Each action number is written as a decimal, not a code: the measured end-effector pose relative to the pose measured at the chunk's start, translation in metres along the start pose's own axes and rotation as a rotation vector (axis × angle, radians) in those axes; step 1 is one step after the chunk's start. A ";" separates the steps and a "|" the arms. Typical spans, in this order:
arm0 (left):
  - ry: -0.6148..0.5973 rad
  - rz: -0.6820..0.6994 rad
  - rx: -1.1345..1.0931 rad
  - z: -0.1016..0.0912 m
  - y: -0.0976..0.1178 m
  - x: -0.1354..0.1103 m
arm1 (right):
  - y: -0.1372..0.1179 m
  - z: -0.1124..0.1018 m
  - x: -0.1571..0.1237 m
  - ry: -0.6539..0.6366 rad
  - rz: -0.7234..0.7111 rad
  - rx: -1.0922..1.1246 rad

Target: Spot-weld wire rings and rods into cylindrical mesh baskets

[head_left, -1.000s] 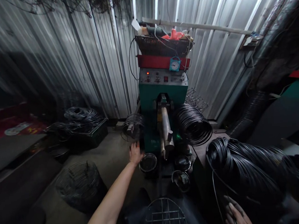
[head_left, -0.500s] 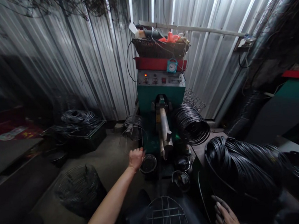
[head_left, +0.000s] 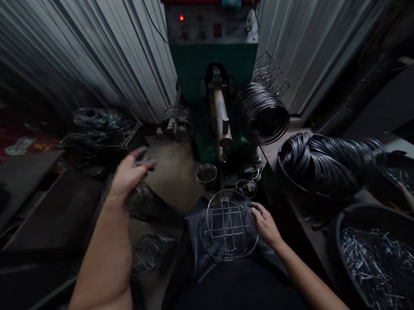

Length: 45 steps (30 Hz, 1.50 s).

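Note:
On my lap rests a round wire frame (head_left: 227,224), with a square grid of crossed wires inside its rings. My right hand (head_left: 266,222) has its fingers closed at the frame's right rim. My left hand (head_left: 133,172) is in the air to the left, away from the frame, somewhat blurred, thumb and fingers apart with nothing visible in them. Ahead stands a green machine (head_left: 191,69) with a metal arm (head_left: 221,114) reaching toward me. Wire rings (head_left: 176,117) hang left of that arm.
Coiled wire (head_left: 262,112) hangs right of the machine arm; a bundle of dark wire rings (head_left: 319,162) lies farther right. A black tub (head_left: 339,254) at lower right holds short metal pieces. Small round dishes (head_left: 206,173) stand below the machine. More wire coils (head_left: 103,126) lie at left.
The view has tilted down. My left hand has moved left, away from the wire rings by the machine. My right hand has come from the lower right to the frame on my lap.

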<state>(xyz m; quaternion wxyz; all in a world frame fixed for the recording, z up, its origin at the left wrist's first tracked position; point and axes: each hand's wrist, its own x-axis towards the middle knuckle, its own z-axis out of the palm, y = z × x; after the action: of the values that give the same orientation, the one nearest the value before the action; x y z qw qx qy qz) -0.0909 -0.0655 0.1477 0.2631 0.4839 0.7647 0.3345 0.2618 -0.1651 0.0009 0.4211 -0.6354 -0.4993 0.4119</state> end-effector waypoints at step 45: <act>-0.915 0.377 0.269 0.127 -0.122 -0.109 | 0.051 0.001 -0.015 -0.203 0.070 0.099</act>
<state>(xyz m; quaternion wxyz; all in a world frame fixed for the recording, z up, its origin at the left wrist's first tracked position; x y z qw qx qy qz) -0.0250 -0.1705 -0.0180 0.4412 0.7400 0.5069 0.0286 0.2729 -0.1872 -0.0465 0.3848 -0.5858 -0.4960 0.5125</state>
